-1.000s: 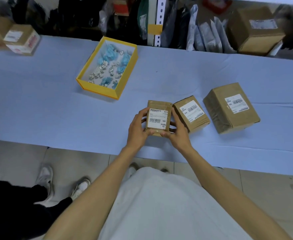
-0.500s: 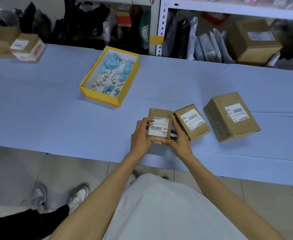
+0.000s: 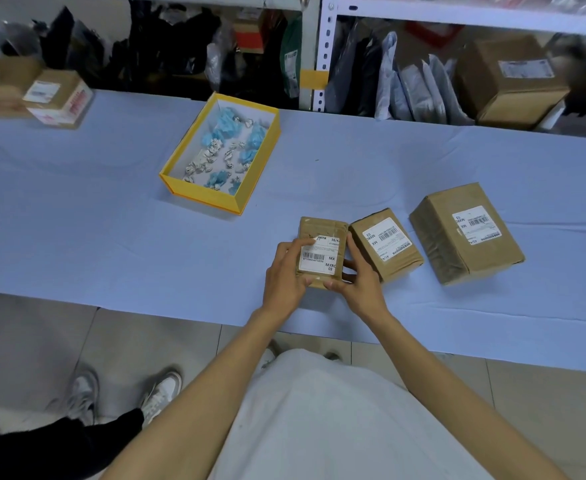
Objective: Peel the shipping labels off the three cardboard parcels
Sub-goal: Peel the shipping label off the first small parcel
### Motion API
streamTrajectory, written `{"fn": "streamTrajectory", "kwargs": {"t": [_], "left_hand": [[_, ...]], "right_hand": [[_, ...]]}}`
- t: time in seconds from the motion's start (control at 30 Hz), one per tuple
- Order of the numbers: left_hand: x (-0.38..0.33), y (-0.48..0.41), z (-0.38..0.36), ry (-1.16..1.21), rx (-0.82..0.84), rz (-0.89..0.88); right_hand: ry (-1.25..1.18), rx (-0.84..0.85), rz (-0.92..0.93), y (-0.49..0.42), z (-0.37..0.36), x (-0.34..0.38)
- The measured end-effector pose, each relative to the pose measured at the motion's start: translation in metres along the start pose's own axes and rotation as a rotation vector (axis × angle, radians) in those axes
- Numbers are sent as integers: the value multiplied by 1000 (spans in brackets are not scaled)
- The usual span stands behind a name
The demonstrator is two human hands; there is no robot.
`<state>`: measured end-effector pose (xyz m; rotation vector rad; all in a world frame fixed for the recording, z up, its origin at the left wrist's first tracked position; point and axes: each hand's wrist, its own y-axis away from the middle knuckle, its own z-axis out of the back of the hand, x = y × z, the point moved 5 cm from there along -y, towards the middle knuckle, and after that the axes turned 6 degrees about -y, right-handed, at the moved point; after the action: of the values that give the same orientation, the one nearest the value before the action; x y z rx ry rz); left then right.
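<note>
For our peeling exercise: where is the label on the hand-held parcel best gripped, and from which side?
Probably pinch the label at its upper left corner, from the left: that corner looks slightly lifted under the thumb of the left hand, while the right hand steadies the parcel.

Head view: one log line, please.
left hand: holds small parcel, thumb on label corner | right hand: holds small parcel | label: not yet off

The left hand (image 3: 284,271) covers the upper left corner of the label (image 3: 322,259) on the small parcel (image 3: 321,226), so its state is unclear. The boxes (image 3: 55,98) at the far left of the bench (image 3: 111,220) are blurred, one cut by the edge.
</note>
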<state>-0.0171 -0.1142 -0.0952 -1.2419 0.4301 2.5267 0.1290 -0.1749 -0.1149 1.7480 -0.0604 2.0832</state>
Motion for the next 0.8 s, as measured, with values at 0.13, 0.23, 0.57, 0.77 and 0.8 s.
{"fn": "streamTrajectory", "kwargs": {"t": [0.13, 0.23, 0.57, 0.77, 0.8], "left_hand": [[-1, -1, 0, 24, 11, -3], [2, 0, 3, 149, 7, 34], [3, -11, 7, 127, -133, 85], [-6, -19, 7, 236, -261, 162], [-6, -21, 9, 231, -279, 172]], "right_hand": [[0, -2, 2, 2, 1, 1], [-2, -7, 5, 2, 1, 3], [-29, 13, -29, 4, -1, 1], [-18, 27, -34, 6, -1, 3], [-13, 29, -36, 6, -1, 3]]}}
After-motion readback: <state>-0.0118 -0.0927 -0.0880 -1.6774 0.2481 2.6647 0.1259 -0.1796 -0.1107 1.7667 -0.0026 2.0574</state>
